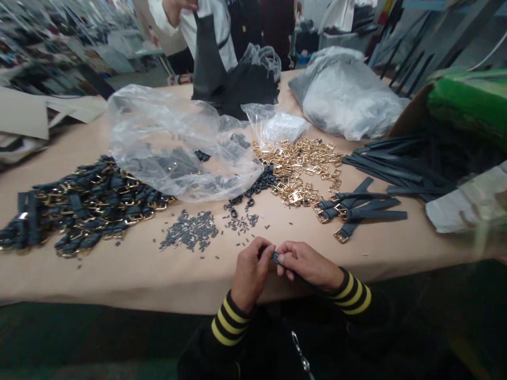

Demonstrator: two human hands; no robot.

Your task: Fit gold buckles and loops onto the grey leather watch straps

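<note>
My left hand (250, 270) and my right hand (307, 263) meet at the table's near edge, both pinching one small dark strap piece (275, 257) between the fingertips. Just beyond them lies a scatter of small dark pins (190, 232) and black loops (259, 184). A heap of gold buckles (299, 166) sits further back. Several dark straps with buckles fitted (356, 208) lie to the right of my hands.
A big pile of finished buckled straps (85, 203) covers the left of the tan table (138, 269). Crumpled clear plastic bags (166, 140) and a grey filled bag (348, 95) sit behind. Long dark straps (400, 163) spill from a box at right. Another person (198, 31) handles dark material at the far edge.
</note>
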